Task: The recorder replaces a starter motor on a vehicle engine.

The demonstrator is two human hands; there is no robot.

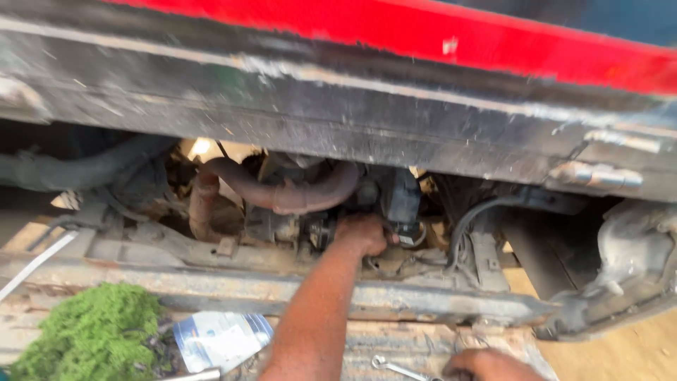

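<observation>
Our left hand [363,234] is reached deep under the vehicle, fingers curled shut around a grimy engine part [321,229] just below the rusty pipe [282,192]; what exactly sits inside the grip we cannot tell. We judge the part to be heavy, rigid metal bolted in place, likely greasy and slippery, so a firm hold on its outer body (not on the cables) seems best. Just right of that hand sits one black box-like component [404,200], and further right one black hose [474,215] bends downward.

Our right hand [490,365], nearer to us at the lower edge of view, rests on the ground with its fingers touching one silver spanner [395,367]; whether it grips it we cannot tell.

Left of our forearm lies one crumpled plastic packet [220,339], and beyond it one green mossy clump [95,331]. Above everything runs the dirty black bumper [338,113] with one red body panel [451,35] over it.
</observation>
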